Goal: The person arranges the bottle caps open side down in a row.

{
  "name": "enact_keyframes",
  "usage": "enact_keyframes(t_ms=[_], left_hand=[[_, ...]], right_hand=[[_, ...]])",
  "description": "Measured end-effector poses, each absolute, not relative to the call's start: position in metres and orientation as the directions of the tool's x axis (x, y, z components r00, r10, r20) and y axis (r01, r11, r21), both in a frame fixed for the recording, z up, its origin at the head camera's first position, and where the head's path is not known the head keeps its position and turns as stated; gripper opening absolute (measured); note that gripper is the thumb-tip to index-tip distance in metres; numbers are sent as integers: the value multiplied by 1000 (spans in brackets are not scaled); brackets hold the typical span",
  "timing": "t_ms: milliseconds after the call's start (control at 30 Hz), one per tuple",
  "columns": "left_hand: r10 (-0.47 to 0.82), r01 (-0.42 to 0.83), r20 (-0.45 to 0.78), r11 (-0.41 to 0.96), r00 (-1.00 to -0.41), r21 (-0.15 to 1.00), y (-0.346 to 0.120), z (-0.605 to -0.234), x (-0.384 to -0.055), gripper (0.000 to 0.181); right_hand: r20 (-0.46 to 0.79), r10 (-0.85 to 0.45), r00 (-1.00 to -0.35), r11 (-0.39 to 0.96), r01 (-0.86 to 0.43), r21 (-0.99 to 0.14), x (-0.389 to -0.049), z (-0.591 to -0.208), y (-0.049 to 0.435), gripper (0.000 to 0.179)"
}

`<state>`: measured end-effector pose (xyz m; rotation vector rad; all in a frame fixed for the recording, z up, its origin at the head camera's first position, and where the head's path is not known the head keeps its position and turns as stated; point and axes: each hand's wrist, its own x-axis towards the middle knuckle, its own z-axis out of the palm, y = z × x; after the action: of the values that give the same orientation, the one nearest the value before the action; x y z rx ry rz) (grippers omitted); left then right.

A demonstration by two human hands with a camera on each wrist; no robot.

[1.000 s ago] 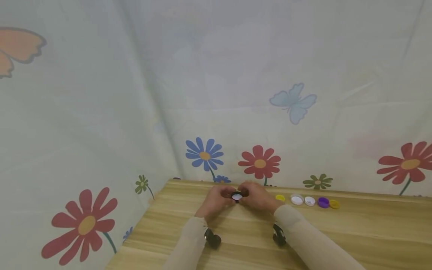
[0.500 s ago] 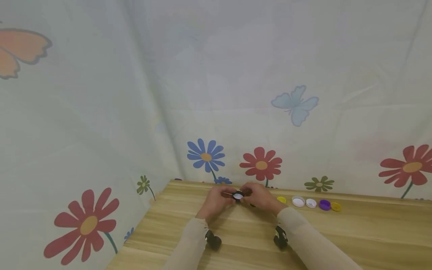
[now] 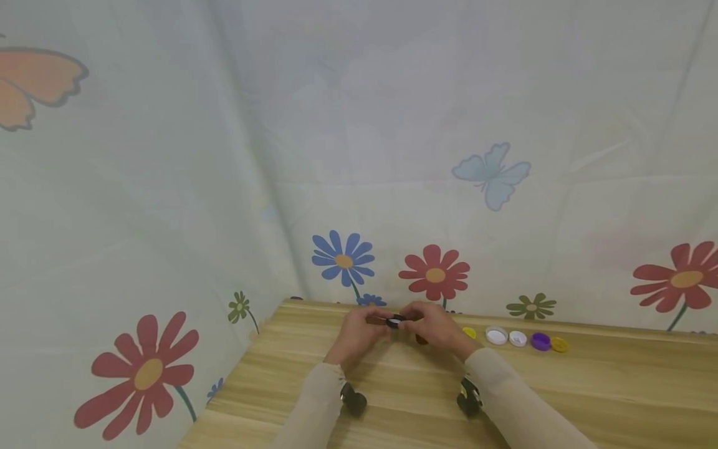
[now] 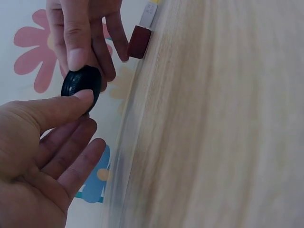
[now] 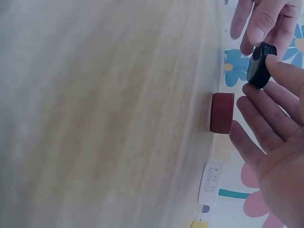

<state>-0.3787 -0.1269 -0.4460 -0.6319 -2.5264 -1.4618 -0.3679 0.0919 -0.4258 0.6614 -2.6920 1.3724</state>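
Note:
A black ridged bottle cap (image 4: 81,86) is held up off the table between both hands, tilted nearly edge-on, its pale inside just showing in the head view. My left hand (image 3: 359,332) pinches it with thumb and fingertips, the other fingers spread. From the opposite side my right hand (image 3: 430,325) grips the same cap (image 5: 260,65) between thumb and fingers. Close under the right hand's fingers, a dark red ridged cap (image 5: 222,113) stands on the table. Beside that, a white cap (image 5: 210,184) carries printed digits.
To the right of my right hand a row of caps lies along the table's back: yellow (image 3: 469,332), a wider whitish one (image 3: 496,335), white (image 3: 518,338), purple (image 3: 541,341) and amber (image 3: 560,344). A flower-printed cloth (image 3: 359,125) hangs right behind the wooden table (image 3: 404,399).
The black cap has tipped from showing its pale inside to nearly edge-on, both hands still gripping it. The dark red cap has come into view below the right hand.

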Motion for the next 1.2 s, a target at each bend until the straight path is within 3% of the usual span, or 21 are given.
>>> enact_keyframes(t_ms=[700,933,1200], left_hand=[[241,431,360,416,-901,801,-121,-430,-369,17],[238,430,361,409,-902,805,-119,-428,-368,17],[273,476,392,437,-878,763,-119,-426,-367,20]], right_hand=[[347,-248,-905,418,-423,-804,-351,-418,96,20],[320,-167,-932,399,-361,-843,-347,-415,93,19],[348,-145,-926,378,-377,-846,-344,-418,93,17]])
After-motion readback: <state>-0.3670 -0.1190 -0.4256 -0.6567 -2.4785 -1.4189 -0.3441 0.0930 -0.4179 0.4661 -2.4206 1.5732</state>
